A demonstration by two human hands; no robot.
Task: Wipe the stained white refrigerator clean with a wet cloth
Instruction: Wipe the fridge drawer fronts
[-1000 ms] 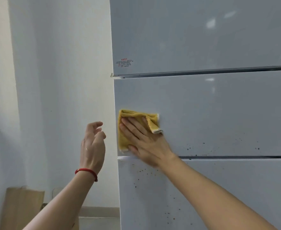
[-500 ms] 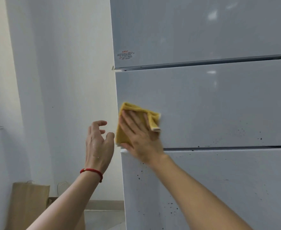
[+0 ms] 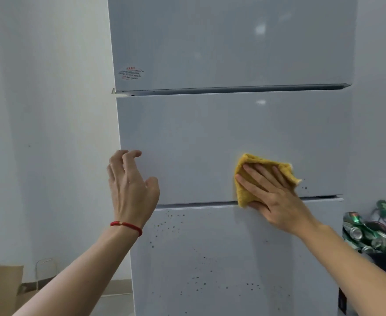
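Note:
A tall white refrigerator [image 3: 210, 137] with three stacked doors fills the view. Dark specks dot the bottom door [image 3: 210, 258], and a few remain at the middle door's lower right corner. My right hand [image 3: 271, 192] presses a folded yellow cloth [image 3: 244, 192] flat against the lower right part of the middle door, fingers straight. The cloth's lower edge reaches the gap between middle and bottom doors. My left hand [image 3: 130, 188], with a red string on the wrist, hovers in front of the fridge's left edge, fingers loosely curled, holding nothing.
A white wall [image 3: 46, 133] runs along the left of the fridge. Brown paper bags [image 3: 3, 283] stand on the floor at the lower left. A heap of crushed green drink cans [image 3: 374, 229] sits to the right of the fridge.
My right hand has slid the cloth from the middle door's left edge across to its right side. The view has shifted right, bringing the cans into sight. My left hand stays raised.

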